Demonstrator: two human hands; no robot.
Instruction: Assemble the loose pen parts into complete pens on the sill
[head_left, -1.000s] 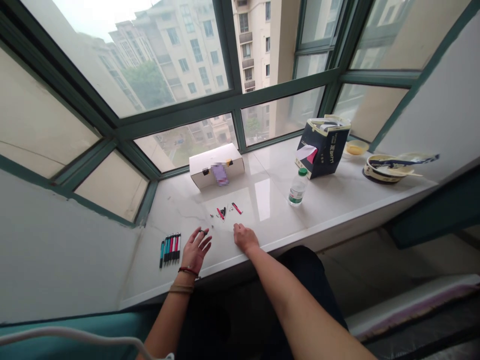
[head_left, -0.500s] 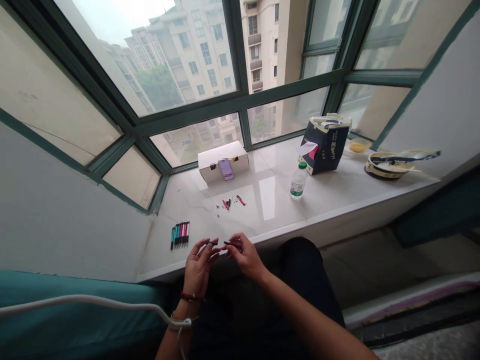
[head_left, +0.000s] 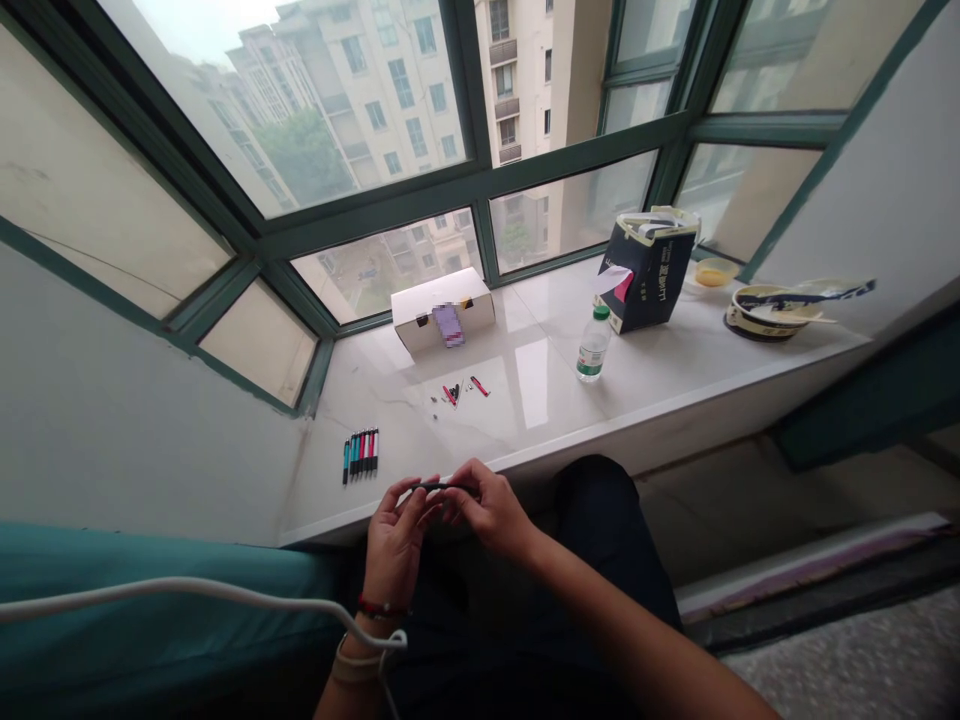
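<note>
Just off the front edge of the sill, my left hand (head_left: pixel 399 515) pinches one dark pen part (head_left: pixel 421 487) between thumb and fingers. My right hand (head_left: pixel 484 505) is closed on another slim dark pen part (head_left: pixel 461 488). The two pieces meet end to end, forming one dark line, though fingers cover the joint. Several assembled pens (head_left: pixel 361 456), teal, red and white with black grips, lie in a row left of my hands. Beyond my hands are loose pen parts: a red barrel (head_left: pixel 480 387), small black pieces (head_left: pixel 455 392) and tiny metal bits (head_left: pixel 435 416).
A white box (head_left: pixel 442 300) with a purple phone (head_left: pixel 449 326) leaning on it stands by the window. To the right are a water bottle (head_left: pixel 592 345), a dark paper bag (head_left: pixel 652 270) and a food bowl (head_left: pixel 769 318). A white cable (head_left: pixel 187 587) crosses near my left wrist.
My hands have moved together, and the two dark pen parts, apart before, now touch end to end. The view has shifted slightly; the things on the sill stay put.
</note>
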